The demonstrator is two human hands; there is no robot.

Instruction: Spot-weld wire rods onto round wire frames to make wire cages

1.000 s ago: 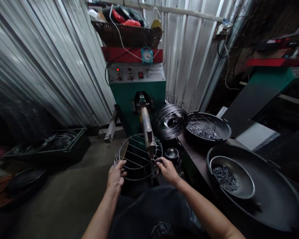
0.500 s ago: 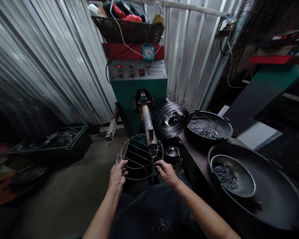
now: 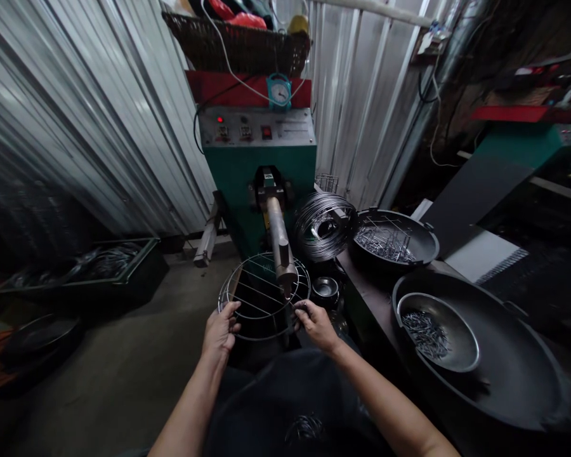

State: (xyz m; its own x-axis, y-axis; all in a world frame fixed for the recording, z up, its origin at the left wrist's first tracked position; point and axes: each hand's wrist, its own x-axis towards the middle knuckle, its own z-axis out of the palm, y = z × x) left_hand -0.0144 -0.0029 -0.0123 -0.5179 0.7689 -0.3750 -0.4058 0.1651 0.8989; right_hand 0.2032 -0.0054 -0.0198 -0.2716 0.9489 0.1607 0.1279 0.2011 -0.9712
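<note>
Lining-up bit, I reckon: left hand [image 3: 220, 327] grips wire rack [image 3: 257, 318]; right hand [image 3: 320, 324] pinches something unclear near rod tip [image 3: 287, 290]. Needs steadiness.

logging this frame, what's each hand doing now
Left hand: closed on the round wire rack.
Right hand: closed by the rack; what it holds can't be told.

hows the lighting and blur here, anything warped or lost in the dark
Head view: dim overall, bright sheen on the metal wall; deep shadow under the wire rack; crate at far left murky and soft; large pan stretched towards the edge; left hand and right hand fairly clear.
</note>
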